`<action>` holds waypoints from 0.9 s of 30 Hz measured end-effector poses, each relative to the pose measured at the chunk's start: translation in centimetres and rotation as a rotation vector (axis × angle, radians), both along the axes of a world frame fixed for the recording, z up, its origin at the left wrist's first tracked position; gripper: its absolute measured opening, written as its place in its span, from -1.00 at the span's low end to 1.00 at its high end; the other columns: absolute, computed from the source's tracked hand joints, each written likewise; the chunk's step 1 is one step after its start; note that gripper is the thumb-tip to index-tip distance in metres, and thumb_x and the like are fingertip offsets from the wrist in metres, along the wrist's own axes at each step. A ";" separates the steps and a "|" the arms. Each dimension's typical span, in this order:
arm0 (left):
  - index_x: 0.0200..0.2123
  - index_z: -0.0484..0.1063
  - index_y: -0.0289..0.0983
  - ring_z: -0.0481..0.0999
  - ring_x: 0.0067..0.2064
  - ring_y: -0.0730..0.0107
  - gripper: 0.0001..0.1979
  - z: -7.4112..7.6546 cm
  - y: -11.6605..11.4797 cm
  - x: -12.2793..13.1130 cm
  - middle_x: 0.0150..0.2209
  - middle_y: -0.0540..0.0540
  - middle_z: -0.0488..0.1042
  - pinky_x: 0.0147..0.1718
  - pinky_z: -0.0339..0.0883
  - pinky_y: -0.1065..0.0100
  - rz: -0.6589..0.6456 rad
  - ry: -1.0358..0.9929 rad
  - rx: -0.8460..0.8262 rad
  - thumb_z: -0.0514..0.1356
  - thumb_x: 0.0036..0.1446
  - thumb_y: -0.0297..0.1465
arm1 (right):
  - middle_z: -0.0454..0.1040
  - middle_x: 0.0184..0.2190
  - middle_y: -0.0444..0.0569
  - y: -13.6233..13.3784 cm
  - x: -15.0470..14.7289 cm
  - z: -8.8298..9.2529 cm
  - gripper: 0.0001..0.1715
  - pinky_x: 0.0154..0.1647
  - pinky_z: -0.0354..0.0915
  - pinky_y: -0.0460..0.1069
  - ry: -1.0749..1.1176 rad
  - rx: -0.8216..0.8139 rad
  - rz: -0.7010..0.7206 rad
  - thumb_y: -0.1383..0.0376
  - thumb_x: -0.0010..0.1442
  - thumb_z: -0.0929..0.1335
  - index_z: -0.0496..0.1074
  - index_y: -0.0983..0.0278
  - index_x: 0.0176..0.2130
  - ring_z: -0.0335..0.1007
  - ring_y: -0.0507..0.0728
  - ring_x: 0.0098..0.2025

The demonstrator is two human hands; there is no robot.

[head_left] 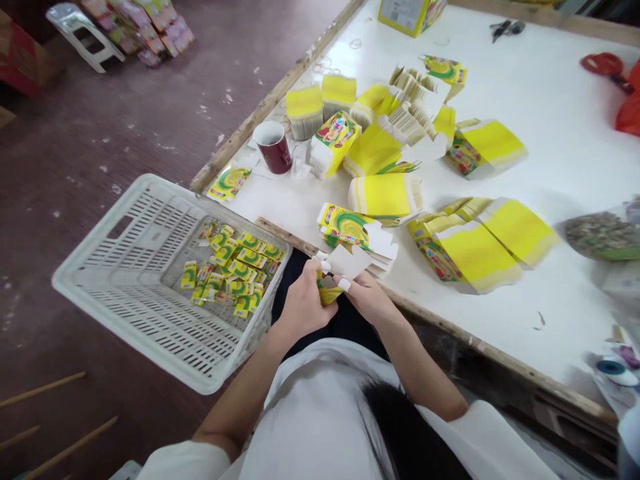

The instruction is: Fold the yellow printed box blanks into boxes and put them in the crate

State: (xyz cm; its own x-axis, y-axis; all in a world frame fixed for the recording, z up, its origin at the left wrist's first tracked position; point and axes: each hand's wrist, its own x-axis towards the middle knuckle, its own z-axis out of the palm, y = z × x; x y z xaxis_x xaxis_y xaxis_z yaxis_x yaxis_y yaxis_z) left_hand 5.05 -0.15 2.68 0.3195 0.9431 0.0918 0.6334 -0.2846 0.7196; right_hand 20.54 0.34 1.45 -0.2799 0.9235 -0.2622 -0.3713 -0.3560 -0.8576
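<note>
Close to my body at the table's front edge, both hands are closed around a small yellow-green carton (329,293) with white inner flaps standing up. My left hand (306,301) grips its left side, the thumb at the upper rim. On the other side my right hand (369,299) pinches it near the flaps, fingers partly hidden. White coverings show on some fingertips. Just beyond the hands lies a stack of flat printed cartons (350,227), white flaps toward me. To my left, a white plastic basket (145,313) holds several small yellow-green boxes (240,270).
A maroon mug (274,148) stands at the table's left edge. Bundles of flat yellow cartons (383,197) spread across the white table (505,80). Farther right are red-handled scissors (603,64) and a clear bag (603,233). A white stool (85,33) stands on the floor.
</note>
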 end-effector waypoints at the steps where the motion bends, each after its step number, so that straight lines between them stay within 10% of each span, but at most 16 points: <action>1: 0.07 0.03 -0.16 0.59 -0.10 0.05 -0.36 -0.1 -0.1 0.1 -0.05 -0.19 0.45 -0.22 0.46 0.14 -0.023 -0.005 -0.003 0.25 -0.06 -0.46 | 0.52 0.17 0.00 0.1 -0.1 0.0 -0.35 0.34 0.21 0.23 -0.001 -0.011 0.003 -0.03 0.08 0.50 0.51 0.15 0.10 0.36 0.33 0.27; 9: 0.18 -0.08 -0.20 0.61 -0.20 0.05 -0.24 0.3 0.5 0.0 -0.14 -0.15 0.49 -0.29 0.46 0.16 -0.057 -0.024 -0.234 0.25 -0.05 -0.43 | 0.30 0.35 -0.01 -0.4 0.4 -0.1 -0.27 0.41 0.12 0.20 -0.351 0.321 0.064 0.10 0.26 0.38 0.27 0.16 0.35 0.26 0.29 0.35; 17: 0.09 0.21 -0.21 0.52 0.05 -0.01 -0.41 -0.3 0.8 -0.9 0.00 -0.23 0.45 0.02 0.42 0.02 0.090 0.050 0.072 0.34 0.01 -0.38 | 0.36 0.31 0.02 -0.2 1.4 -0.1 -0.47 0.41 0.13 0.22 -0.600 0.471 -0.137 0.19 0.34 0.30 0.39 0.11 0.27 0.20 0.27 0.39; 21: 0.03 0.33 -0.20 0.57 0.00 0.09 -0.47 0.6 1.0 -2.3 -0.05 -0.16 0.54 -0.01 0.46 0.14 0.041 0.014 0.118 0.40 -0.01 -0.33 | 0.18 0.40 0.14 -0.2 2.0 -0.4 -0.42 0.38 0.15 0.26 -0.692 0.587 0.064 0.12 0.32 0.34 0.36 0.15 0.28 0.02 0.33 0.46; 27: 0.02 0.40 -0.23 0.61 -0.05 0.08 -0.41 1.4 1.8 -3.4 -0.09 -0.16 0.59 -0.02 0.48 0.14 -0.043 0.020 0.098 0.47 -0.10 -0.31 | 0.35 0.26 0.21 0.7 4.1 0.4 -0.69 0.22 0.31 0.23 -0.722 0.706 0.221 0.27 0.34 0.31 0.54 0.16 0.02 0.28 0.32 0.33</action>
